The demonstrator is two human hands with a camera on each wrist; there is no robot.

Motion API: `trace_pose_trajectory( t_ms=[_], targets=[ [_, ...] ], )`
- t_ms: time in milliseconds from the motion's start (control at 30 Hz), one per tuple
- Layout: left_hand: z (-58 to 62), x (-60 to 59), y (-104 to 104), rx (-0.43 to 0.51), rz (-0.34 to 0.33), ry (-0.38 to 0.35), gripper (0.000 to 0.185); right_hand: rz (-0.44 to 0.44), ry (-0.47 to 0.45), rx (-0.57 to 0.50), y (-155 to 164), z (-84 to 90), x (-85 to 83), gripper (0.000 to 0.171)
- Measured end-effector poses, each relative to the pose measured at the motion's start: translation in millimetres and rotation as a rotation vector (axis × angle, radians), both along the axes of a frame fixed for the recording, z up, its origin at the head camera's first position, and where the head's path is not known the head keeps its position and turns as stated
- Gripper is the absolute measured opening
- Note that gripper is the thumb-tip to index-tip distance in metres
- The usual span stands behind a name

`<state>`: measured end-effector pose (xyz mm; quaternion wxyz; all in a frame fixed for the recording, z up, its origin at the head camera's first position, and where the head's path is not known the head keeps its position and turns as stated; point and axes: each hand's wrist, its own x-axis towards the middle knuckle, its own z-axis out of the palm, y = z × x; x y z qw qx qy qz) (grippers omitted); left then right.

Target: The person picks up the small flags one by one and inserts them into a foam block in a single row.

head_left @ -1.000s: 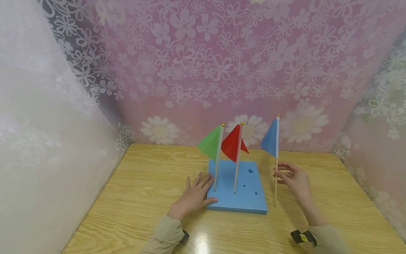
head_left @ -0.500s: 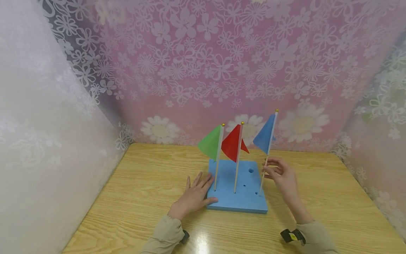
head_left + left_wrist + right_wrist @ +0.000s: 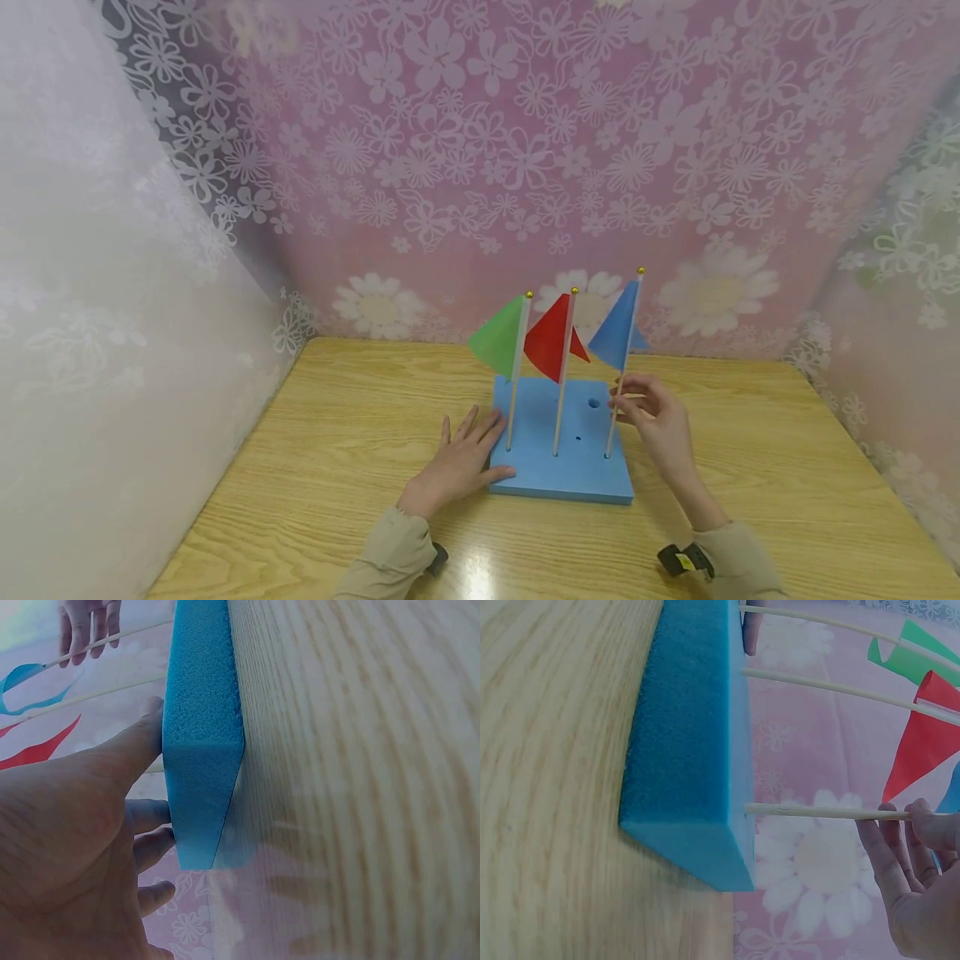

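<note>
A blue foam block (image 3: 577, 479) lies on the wooden table (image 3: 337, 450). A green flag (image 3: 498, 342) and a red flag (image 3: 550, 337) stand upright in it. A blue flag (image 3: 615, 333) leans slightly, its stick's foot in a hole at the block's front right. My right hand (image 3: 656, 421) pinches that stick (image 3: 825, 813) at mid height. My left hand (image 3: 461, 462) rests flat with straight fingers against the block's left edge (image 3: 202, 742), thumb along its front side.
Floral curtains (image 3: 525, 167) close off the back and both sides of the table. Spare holes (image 3: 592, 403) show in the block's top behind the flags. Bare tabletop lies to the left and right of the block.
My right hand carried the blue flag leftward from beside the block and set its stick's foot into the front right hole. The left hand has not moved.
</note>
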<state>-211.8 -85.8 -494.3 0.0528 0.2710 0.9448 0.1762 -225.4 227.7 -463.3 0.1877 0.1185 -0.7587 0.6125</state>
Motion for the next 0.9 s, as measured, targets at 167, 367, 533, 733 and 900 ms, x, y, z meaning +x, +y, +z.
trace_pose_trajectory(
  t_ms=[167, 367, 533, 733, 900],
  targets=[
    [1.6, 0.5, -0.1, 0.002, -0.002, 0.005, 0.079, -0.003, -0.004, 0.015, -1.2, -2.8, 1.8, 0.026],
    [1.9, 1.0, 0.1, 0.008, -0.001, 0.016, 0.079, 0.014, 0.021, 0.036, 0.4, -6.4, 2.9, 0.024],
    [0.8, 0.7, 0.1, 0.007, -0.001, 0.013, 0.079, 0.027, 0.026, 0.047, 1.5, -7.9, 4.8, 0.025],
    [0.8, 1.7, -0.5, 0.010, 0.000, 0.003, 0.079, 0.038, 0.019, 0.076, 2.6, -11.3, 8.0, 0.023],
    [2.5, 1.9, -0.2, 0.019, 0.003, -0.007, 0.078, 0.037, 0.024, 0.097, 1.7, -13.0, 9.8, 0.025]
  ],
)
